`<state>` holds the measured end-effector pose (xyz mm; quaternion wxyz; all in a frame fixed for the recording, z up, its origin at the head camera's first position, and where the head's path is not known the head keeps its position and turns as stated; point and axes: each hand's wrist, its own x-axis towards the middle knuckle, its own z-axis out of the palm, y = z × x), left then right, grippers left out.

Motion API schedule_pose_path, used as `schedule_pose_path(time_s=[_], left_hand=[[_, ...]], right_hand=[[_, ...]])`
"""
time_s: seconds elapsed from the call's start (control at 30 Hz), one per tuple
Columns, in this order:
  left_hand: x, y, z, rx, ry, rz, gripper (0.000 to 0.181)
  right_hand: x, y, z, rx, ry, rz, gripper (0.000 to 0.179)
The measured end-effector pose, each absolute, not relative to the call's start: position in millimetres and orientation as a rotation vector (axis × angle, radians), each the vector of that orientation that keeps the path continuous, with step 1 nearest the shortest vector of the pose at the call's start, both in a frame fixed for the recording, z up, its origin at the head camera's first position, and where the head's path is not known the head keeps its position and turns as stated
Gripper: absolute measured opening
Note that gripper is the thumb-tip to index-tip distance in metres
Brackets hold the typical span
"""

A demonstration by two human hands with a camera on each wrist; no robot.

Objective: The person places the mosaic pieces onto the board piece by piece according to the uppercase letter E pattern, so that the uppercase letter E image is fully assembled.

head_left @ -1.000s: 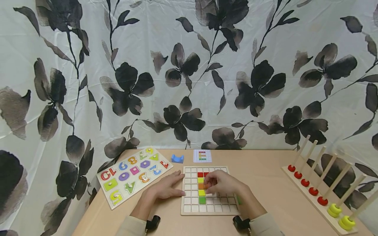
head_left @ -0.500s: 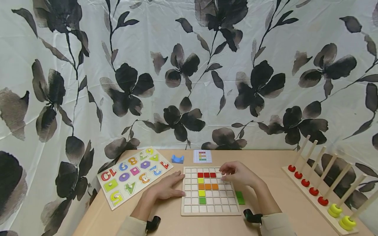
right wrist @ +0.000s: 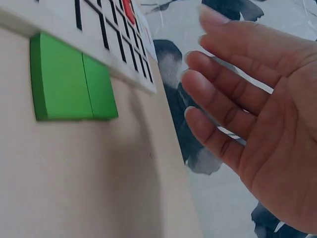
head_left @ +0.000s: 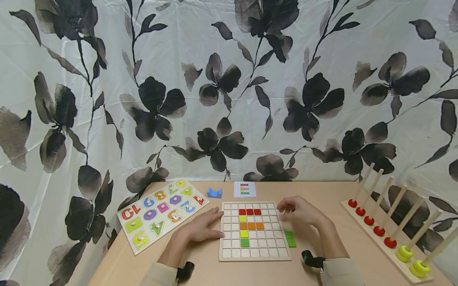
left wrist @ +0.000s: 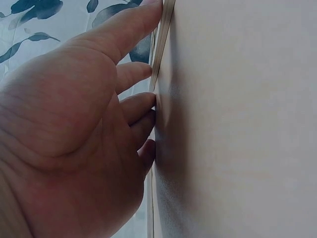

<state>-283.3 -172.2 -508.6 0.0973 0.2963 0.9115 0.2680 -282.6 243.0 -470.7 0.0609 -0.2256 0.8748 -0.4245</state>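
A wooden grid board (head_left: 264, 242) lies in front of me. Colored squares sit in its cells: red tiles (head_left: 250, 212), yellow tiles (head_left: 243, 234), orange tiles (head_left: 251, 226) and one green tile (head_left: 245, 242). My left hand (head_left: 198, 228) rests with straight fingers and thumb at the board's left edge; the left wrist view (left wrist: 79, 119) shows its fingertips there. My right hand (head_left: 302, 211) hovers off the board's upper right side, fingers relaxed and nothing in them. Two green tiles (right wrist: 64, 79) lie side by side on the table against the board's right edge, below that hand.
Behind the board lies a small pattern card (head_left: 245, 189), with a blue curved block (head_left: 214, 193) left of it. A number-and-shape puzzle (head_left: 167, 228) lies on the left. On the right stands a peg rack (head_left: 402, 267) with red and yellow rings.
My right hand has drawn back from the middle of the board to its right side, uncovering the red and orange rows. The left hand has stayed put.
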Motion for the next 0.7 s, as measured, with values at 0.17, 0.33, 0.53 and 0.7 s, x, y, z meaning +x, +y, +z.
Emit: schedule_pose_path(time_s=[0.17,0.33,0.53,0.7], left_hand=[[-283.6,-172.1,-508.7,0.878,2.698,0.799,0.085],[-283.5,-171.8,-509.7,0.859,2.693,0.798,0.085],[-283.6,-171.7,-509.4,0.838,2.687,0.802,0.085],[-283.7,-172.0,-509.4,0.848,2.692,0.797,0.085]], right_hand=[[-281.9,252.9,-473.7,-0.655,2.602,-1.254,0.023],[-283.7,260.5,-478.8,-0.666,2.550,-1.256,0.022],[-283.9,263.7,-484.1,-0.713,2.461,-1.281,0.025],[-283.8,264.1,-487.3,-0.686,2.429,-1.264,0.025]])
